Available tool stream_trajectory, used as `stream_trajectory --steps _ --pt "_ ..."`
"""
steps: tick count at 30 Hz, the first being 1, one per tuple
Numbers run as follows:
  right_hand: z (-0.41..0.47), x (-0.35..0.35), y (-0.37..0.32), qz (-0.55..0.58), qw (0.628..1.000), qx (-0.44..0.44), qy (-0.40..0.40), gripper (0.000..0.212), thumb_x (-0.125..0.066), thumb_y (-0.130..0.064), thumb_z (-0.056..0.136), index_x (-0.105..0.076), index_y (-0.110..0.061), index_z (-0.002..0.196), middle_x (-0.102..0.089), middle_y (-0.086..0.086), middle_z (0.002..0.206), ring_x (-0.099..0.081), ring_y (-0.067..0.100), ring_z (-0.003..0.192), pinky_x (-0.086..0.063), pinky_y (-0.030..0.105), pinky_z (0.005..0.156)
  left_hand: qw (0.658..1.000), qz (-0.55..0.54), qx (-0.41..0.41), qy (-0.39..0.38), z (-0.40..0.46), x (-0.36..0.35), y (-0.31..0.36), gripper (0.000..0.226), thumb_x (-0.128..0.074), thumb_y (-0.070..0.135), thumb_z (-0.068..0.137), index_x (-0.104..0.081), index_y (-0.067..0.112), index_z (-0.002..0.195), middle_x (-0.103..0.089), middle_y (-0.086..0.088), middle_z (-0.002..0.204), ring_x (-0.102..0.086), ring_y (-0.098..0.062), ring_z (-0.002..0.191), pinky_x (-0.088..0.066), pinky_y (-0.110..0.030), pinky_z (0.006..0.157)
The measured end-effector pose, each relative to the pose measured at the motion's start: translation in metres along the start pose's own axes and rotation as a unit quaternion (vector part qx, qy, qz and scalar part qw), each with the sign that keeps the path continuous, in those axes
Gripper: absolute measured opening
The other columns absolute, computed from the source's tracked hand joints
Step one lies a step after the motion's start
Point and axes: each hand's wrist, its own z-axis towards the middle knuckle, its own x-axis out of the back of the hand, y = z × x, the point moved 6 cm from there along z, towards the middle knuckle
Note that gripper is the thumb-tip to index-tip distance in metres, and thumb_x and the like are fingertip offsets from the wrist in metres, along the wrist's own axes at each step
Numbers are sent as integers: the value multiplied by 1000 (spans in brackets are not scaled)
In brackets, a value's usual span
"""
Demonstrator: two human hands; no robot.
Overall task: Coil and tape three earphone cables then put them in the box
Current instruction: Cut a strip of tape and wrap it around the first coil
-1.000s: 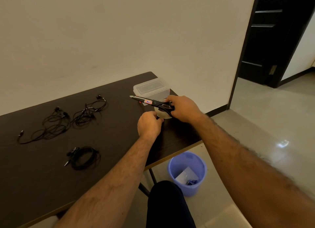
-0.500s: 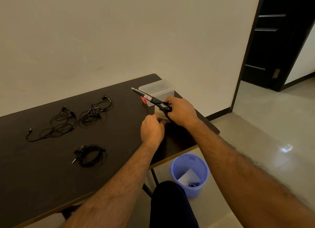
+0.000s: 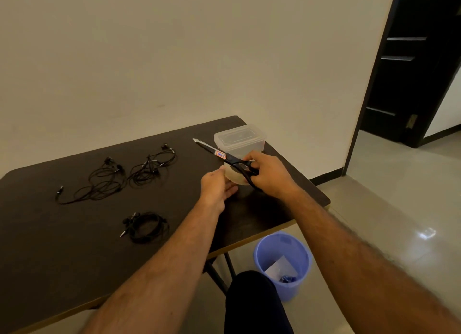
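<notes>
My right hand grips black scissors by the handles, blades pointing up-left, and it also holds a clear tape roll underneath them. My left hand is at the roll's left side, thumb and fingertips pinching at its edge. One coiled earphone cable lies near the table's front. Two loose, tangled earphone cables lie further back on the left. The clear plastic box with its lid on stands just behind the scissors.
The dark table ends close to my right hand, its front edge running down-left. A blue waste bin stands on the floor below the edge. My knee is below, and an open dark doorway is at the right.
Both hands stayed together at the tape roll near the box. My left hand's fingers have uncurled somewhat at the roll's edge. The camera shifted slightly.
</notes>
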Motion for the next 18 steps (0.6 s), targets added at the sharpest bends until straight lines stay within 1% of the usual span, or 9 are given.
stream_trajectory --steps 2,4,6,7,10,13,15,18 --pt "-2 -1 -2 27 1000 1 -9 41 -77 -11 83 -59 -23 118 -73 4 111 -68 18 100 -55 35 90 998 -51 43 -21 4 3 3 27 -51 27 100 -62 11 118 -73 -7 92 -70 -21 86 -53 -35 70" --pt "-4 -1 -6 45 999 9 -16 42 -76 -9 83 -58 -23 119 -73 5 112 -68 18 103 -53 29 88 993 -75 78 -40 5 5 6 31 -52 37 100 -63 11 113 -73 -6 91 -69 -21 86 -52 -37 71" --pt "-4 -1 -9 50 998 18 -26 42 -77 -10 83 -58 -23 118 -73 5 112 -68 18 105 -51 26 87 990 -72 106 -59 7 6 7 37 -54 46 97 -65 11 104 -73 -5 85 -69 -21 85 -52 -37 74" --pt "-5 -1 -10 52 998 21 -32 41 -77 -10 83 -58 -23 118 -73 5 113 -68 19 106 -50 26 87 989 -59 115 -69 6 6 8 37 -56 47 95 -67 12 99 -73 -5 82 -69 -21 85 -52 -37 77" --pt "-5 -1 -13 49 997 28 -45 40 -77 -10 83 -59 -21 117 -72 7 116 -66 20 109 -50 30 91 987 -39 129 -86 5 7 10 31 -58 43 94 -68 14 91 -73 -4 80 -68 -21 87 -50 -37 87" --pt "-6 -3 -13 38 998 33 -49 39 -76 -10 84 -59 -22 117 -72 6 116 -67 20 108 -52 35 94 984 -61 140 -95 3 7 11 34 -52 44 97 -68 15 91 -73 -5 79 -67 -21 85 -49 -37 86" --pt "-7 -3 -12 38 998 34 -45 39 -76 -10 84 -59 -23 117 -73 5 112 -67 19 105 -53 34 94 981 -81 145 -100 3 8 10 33 -50 43 97 -68 15 92 -71 -5 83 -67 -21 86 -49 -38 86" --pt "-9 -2 -9 59 997 32 -44 38 -77 -10 84 -59 -24 115 -74 4 107 -68 17 101 -56 32 91 979 -92 134 -122 3 7 10 22 -54 33 92 -66 14 90 -67 -2 81 -65 -18 81 -49 -38 86"
